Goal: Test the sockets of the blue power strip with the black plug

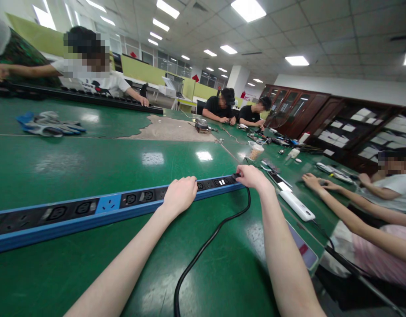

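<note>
Long blue-and-black power strip (117,201): smooth metal-looking blue rails (71,226), matt plastic black sockets (131,199). Flat green tabletop (100,163): glossy. Thin black cable (203,247): rubbery, slight sheen. Crumpled blue-and-white gloves (51,125): cloth. Red-brown cabinet (325,112): polished-looking wood.

An office with a workshop-like table (100,165): lime partitions (143,69), wooden cabinets (317,103), ceiling lights (248,9), device parts (202,126) lying about

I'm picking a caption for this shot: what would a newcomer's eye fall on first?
Probably the long blue-and-black power strip, running in from the left edge, with the person's left hand over it and the right hand gripping a black plug at its right end. Next, the black cable curving down to the bottom edge. Beyond the strip, a ragged greyish patch interrupts the green tabletop.
</note>
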